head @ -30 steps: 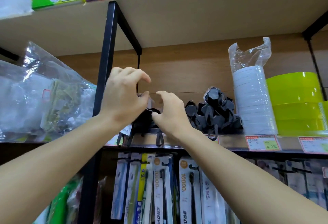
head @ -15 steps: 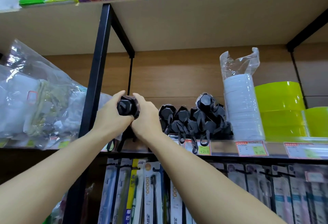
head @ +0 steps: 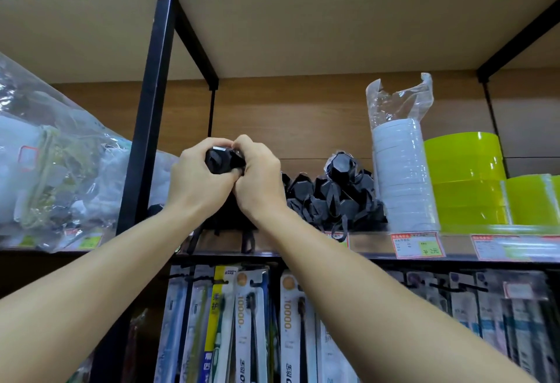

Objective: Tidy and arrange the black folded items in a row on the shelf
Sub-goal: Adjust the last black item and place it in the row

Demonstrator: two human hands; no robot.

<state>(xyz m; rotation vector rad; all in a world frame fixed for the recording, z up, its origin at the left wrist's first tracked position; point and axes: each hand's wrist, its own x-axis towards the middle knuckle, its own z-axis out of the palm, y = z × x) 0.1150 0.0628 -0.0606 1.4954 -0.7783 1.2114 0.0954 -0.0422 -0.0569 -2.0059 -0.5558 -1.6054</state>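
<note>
1. You've got both hands wrapped round one black folded item (head: 218,160), held up just above the shelf (head: 303,244), left of the main bunch. Your left hand (head: 198,181) cups it from the left, fingers curled over the top; your right hand (head: 260,178) is closed in on its right end, thumb tucked under. Both hands are touching each other.

2. The rest of the black folded items (head: 330,193) sit in a loose heap to the right, pressed up against the bagged stack of white discs (head: 400,170). One is perched on top of the others, so not a row yet.

3. More black stuff sits on the shelf under your wrists, straps dangling over the front edge. Can't tell how many.

4. Handling guess: these look light, with a hard faceted cap and a softer folded body. Probably a bit slippery on the cap, so hold the body, not the cap or strap.

5. The straps look like they'd snag on neighbours, so lift clear before shifting anything sideways.
</note>
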